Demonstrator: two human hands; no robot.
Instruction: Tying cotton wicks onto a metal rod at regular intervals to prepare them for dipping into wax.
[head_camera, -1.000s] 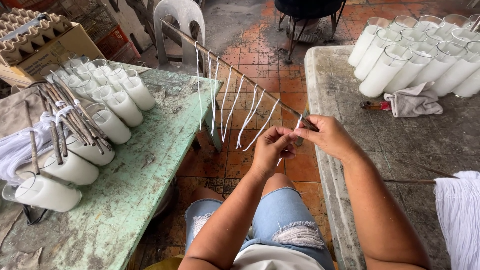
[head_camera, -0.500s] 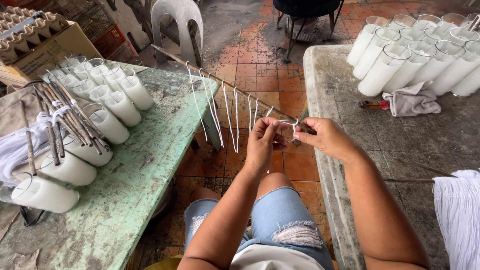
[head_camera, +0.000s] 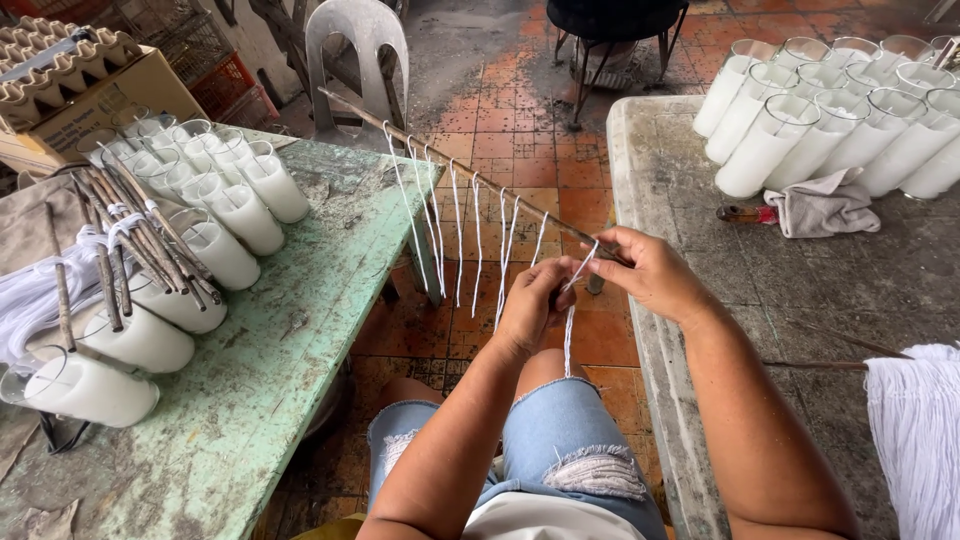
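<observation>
White cotton wick string (head_camera: 570, 300) is pinched in my left hand (head_camera: 533, 305), the fingers clenched on it just below the thin wooden stick (head_camera: 470, 176); its loose end hangs down toward my knee. My right hand (head_camera: 650, 272) is closed around the near end of that stick, and the tip is hidden inside my grip. The stick slants away to the far left, its far end in front of a grey plastic chair (head_camera: 355, 55). I count about seven other wicks (head_camera: 478, 250) hanging from it, though two or three overlap and are hard to separate.

On the green surface (head_camera: 270, 370) at left stand glass candles (head_camera: 245, 215) filled with white wax, more than a dozen, the far ones too crowded to count. A bundle of sticks (head_camera: 130, 235) lies across them. On the grey surface (head_camera: 700, 210) at right stands another cluster of glass candles (head_camera: 830, 110), cut off by the edge, with a rag (head_camera: 825, 205) beside it. A white wick bundle (head_camera: 915, 440) is cut off at the near right.
</observation>
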